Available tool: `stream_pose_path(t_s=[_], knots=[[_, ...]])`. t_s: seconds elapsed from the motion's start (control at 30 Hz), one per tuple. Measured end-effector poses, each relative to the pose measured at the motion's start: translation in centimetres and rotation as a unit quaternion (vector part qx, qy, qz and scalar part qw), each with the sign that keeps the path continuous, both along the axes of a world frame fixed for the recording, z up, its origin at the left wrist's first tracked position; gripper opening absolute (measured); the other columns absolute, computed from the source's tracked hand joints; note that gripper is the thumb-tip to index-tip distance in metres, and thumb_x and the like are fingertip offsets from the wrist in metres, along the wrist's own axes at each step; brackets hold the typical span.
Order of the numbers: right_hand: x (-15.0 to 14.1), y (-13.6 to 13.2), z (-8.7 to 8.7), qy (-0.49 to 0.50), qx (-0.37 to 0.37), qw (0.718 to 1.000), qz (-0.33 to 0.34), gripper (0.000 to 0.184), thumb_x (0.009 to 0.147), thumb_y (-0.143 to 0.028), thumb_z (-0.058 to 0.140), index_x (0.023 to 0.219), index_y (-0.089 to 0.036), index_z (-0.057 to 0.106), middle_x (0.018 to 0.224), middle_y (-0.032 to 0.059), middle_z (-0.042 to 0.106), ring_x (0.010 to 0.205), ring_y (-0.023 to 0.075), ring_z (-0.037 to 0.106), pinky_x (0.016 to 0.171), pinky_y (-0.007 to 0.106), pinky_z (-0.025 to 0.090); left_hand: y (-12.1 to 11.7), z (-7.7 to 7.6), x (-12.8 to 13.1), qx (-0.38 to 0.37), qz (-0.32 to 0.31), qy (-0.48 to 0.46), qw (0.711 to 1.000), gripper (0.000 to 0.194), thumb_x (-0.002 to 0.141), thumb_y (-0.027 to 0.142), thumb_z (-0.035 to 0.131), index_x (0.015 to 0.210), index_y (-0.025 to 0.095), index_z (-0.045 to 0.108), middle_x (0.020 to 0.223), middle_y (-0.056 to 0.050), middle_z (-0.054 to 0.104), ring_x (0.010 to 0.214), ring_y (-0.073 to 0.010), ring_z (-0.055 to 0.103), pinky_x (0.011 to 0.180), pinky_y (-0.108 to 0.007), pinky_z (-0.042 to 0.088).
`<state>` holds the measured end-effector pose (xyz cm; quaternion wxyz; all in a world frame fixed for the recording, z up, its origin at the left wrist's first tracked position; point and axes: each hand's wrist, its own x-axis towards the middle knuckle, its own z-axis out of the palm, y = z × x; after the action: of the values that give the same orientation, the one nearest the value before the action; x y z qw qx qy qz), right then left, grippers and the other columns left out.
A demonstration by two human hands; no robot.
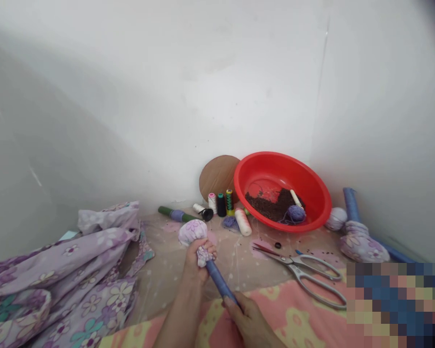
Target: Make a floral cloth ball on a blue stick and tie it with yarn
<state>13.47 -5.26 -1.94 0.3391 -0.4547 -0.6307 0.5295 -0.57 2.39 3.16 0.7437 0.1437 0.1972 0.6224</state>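
A padded ball of lilac floral cloth [193, 232] tops a blue-wrapped stick [220, 279], held slanting in front of me. My left hand [202, 253] is closed round the gathered cloth at the neck, just below the ball. Lower down, my right hand [244, 314] grips the stick near its bottom end, which the fingers hide. A second such stick with a floral cloth head [364, 245] lies at the right by the wall. Large scissors [293, 266] rest partly open on the mat to the right of my hands.
A red basin [328, 200] holding dark crumbs and purple yarn [296, 213] leans over a round brown board [217, 176]. Thread spools [221, 205] stand beside it, near a green stick [170, 213]. Floral fabric [90, 270] is heaped at left. A blurred patch hides the lower right corner.
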Motion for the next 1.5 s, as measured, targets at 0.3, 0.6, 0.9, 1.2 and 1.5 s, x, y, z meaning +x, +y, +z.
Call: stream_pose_path(t_s=[0.3, 0.6, 0.9, 1.2, 1.5], knots=[[0.1, 0.6, -0.9, 0.039, -0.102, 0.994, 0.016, 0.052, 0.068, -0.063, 0.037, 0.079, -0.015, 0.055, 0.050, -0.0046, 0.037, 0.044, 0.0086, 0.036, 0.042, 0.019, 0.030, 0.0, -0.9, 0.2, 0.000, 0.005, -0.019, 1.000, 0.018, 0.057, 0.011, 0.052, 0.054, 0.016, 0.035, 0.042, 0.008, 0.032, 0.036, -0.0030, 0.037, 0.041, -0.017, 0.032], [0.3, 0.9, -2.5, 0.040, -0.116, 0.992, 0.018, 0.052, 0.069, -0.063, 0.036, 0.080, -0.016, 0.054, 0.049, -0.0055, 0.034, 0.042, 0.0076, 0.034, 0.039, 0.018, 0.028, -0.3, -0.8, 0.5, 0.014, -0.011, -0.044, 0.999, 0.018, 0.058, 0.011, 0.052, 0.054, 0.015, 0.036, 0.044, 0.008, 0.032, 0.037, -0.0025, 0.037, 0.043, -0.018, 0.034], [1.3, 1.4, 0.6, -0.038, 0.065, 0.997, 0.000, 0.037, 0.077, -0.046, 0.038, 0.080, -0.015, 0.058, 0.073, 0.0043, 0.057, 0.071, 0.0165, 0.051, 0.064, 0.026, 0.039, -0.1, -0.4, 0.1, -0.019, 0.019, 0.006, 1.000, 0.021, 0.061, 0.010, 0.051, 0.050, 0.016, 0.034, 0.039, 0.007, 0.034, 0.035, -0.0038, 0.037, 0.041, -0.017, 0.034], [1.8, 7.8, 5.5, 0.090, 0.147, 0.981, -0.084, 0.039, 0.070, -0.039, 0.051, 0.098, -0.013, 0.055, 0.100, 0.0116, 0.057, 0.090, 0.0209, 0.052, 0.081, 0.035, 0.039, -0.6, -0.2, 2.6, -0.052, -0.058, 0.058, 0.995, 0.017, 0.060, 0.013, 0.050, 0.048, 0.014, 0.038, 0.038, 0.005, 0.038, 0.034, -0.0051, 0.039, 0.039, -0.017, 0.033], [1.5, 10.6, 5.4, 0.243, 0.078, 0.959, 0.123, 0.055, 0.068, -0.027, 0.061, 0.119, -0.019, 0.042, 0.114, 0.0080, 0.052, 0.104, 0.0180, 0.047, 0.090, 0.035, 0.034, -0.7, -1.1, 2.9, -0.054, -0.175, 0.041, 0.982, 0.012, 0.058, 0.015, 0.053, 0.052, 0.012, 0.044, 0.041, 0.006, 0.037, 0.036, -0.0044, 0.039, 0.042, -0.018, 0.033]])
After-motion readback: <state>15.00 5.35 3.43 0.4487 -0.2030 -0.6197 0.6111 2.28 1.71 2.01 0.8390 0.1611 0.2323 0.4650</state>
